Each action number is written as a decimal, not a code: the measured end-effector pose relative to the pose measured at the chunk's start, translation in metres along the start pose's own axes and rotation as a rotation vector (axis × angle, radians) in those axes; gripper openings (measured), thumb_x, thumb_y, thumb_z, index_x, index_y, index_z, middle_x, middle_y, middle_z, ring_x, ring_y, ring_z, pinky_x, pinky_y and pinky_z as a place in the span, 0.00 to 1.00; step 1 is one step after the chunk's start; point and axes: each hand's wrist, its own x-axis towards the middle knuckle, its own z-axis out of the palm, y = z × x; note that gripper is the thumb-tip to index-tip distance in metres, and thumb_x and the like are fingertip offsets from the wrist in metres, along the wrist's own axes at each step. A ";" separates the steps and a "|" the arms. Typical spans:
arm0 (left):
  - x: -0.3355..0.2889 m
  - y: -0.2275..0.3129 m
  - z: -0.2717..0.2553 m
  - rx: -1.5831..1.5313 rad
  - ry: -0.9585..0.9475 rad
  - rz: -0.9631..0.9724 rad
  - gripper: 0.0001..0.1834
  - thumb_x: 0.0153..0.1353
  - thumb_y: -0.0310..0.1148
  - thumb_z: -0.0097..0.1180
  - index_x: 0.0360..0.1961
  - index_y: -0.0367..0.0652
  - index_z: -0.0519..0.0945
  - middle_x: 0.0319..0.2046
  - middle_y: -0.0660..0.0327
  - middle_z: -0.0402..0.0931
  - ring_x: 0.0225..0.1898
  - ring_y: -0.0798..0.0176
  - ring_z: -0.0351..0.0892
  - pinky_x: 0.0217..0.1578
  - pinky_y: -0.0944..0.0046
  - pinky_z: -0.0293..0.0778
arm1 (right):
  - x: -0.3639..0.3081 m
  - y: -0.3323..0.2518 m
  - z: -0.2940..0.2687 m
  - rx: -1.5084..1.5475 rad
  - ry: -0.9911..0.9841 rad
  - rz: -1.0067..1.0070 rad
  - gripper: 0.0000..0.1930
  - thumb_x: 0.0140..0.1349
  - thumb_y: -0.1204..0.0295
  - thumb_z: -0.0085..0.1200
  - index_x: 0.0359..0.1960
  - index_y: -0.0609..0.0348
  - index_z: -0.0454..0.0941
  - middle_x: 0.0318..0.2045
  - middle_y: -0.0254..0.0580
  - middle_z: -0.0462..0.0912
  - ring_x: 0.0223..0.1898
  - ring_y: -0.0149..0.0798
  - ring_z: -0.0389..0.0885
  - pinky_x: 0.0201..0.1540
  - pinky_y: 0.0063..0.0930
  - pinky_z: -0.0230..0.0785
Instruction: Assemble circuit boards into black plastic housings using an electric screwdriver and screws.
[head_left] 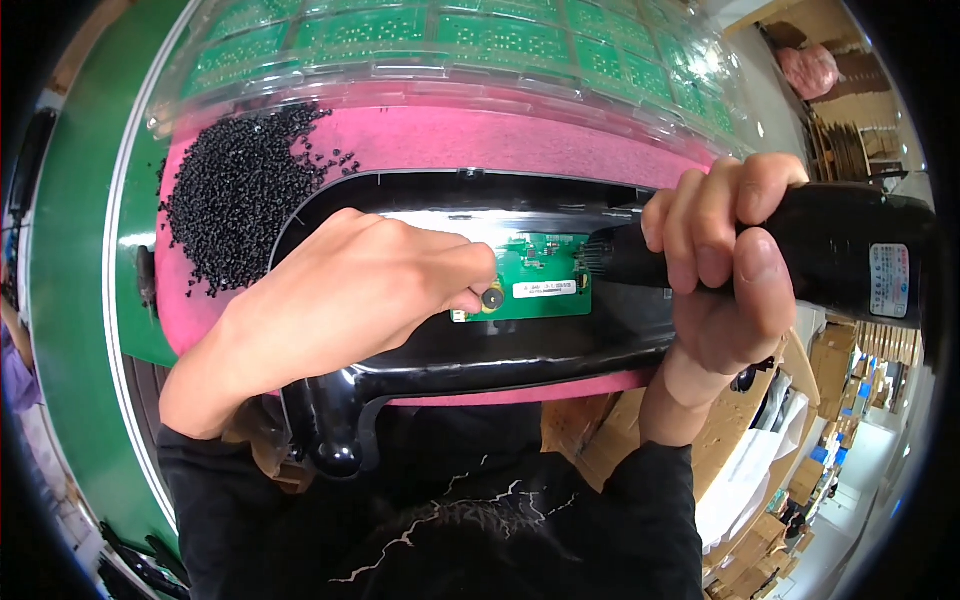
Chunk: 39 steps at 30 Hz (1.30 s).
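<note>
A green circuit board (545,305) lies inside a long, glossy black plastic housing (470,375). My right hand (725,255) wraps around a thick black electric screwdriver (845,245) with a white label near its wide end. Its narrow ribbed nose points left over the board's right end; the bit is hidden. My left hand (385,270) reaches across the housing, fingers closed in a pinch over the board's left end. Beside those fingertips shows a small round black component (492,299). Whatever the pinch holds, if anything, is hidden.
Small black screws (235,195) form a large heap on the pink mat (420,130) at left. Behind the mat, clear plastic trays (400,75) hold several green boards. A cardboard box (620,425) stands at the near right, with shelves of boxes beyond.
</note>
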 end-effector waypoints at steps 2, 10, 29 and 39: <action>0.000 0.001 0.000 -0.002 0.011 -0.008 0.07 0.54 0.29 0.63 0.30 0.40 0.78 0.31 0.61 0.83 0.28 0.55 0.82 0.25 0.62 0.77 | 0.001 0.003 0.002 0.000 -0.014 -0.003 0.13 0.59 0.67 0.54 0.41 0.54 0.65 0.20 0.28 0.65 0.19 0.27 0.63 0.31 0.29 0.62; -0.002 -0.001 0.005 0.003 0.039 -0.022 0.07 0.56 0.32 0.62 0.33 0.42 0.79 0.28 0.63 0.82 0.28 0.56 0.82 0.26 0.62 0.77 | -0.002 0.007 0.000 0.125 0.009 -0.082 0.18 0.55 0.70 0.60 0.44 0.61 0.67 0.21 0.35 0.70 0.16 0.28 0.66 0.21 0.25 0.61; 0.003 -0.003 0.001 -0.259 0.158 0.020 0.11 0.52 0.25 0.65 0.36 0.34 0.80 0.29 0.56 0.81 0.31 0.54 0.81 0.31 0.60 0.77 | -0.010 0.007 0.021 0.559 -0.021 -0.220 0.18 0.56 0.70 0.65 0.44 0.46 0.69 0.23 0.20 0.72 0.23 0.22 0.71 0.49 0.31 0.53; 0.005 -0.003 0.002 -0.114 0.419 0.054 0.04 0.53 0.19 0.62 0.31 0.34 0.80 0.28 0.58 0.81 0.31 0.58 0.80 0.33 0.62 0.76 | -0.011 0.007 0.023 0.450 -0.054 -0.162 0.17 0.59 0.68 0.62 0.45 0.45 0.67 0.24 0.23 0.70 0.25 0.24 0.69 0.44 0.31 0.60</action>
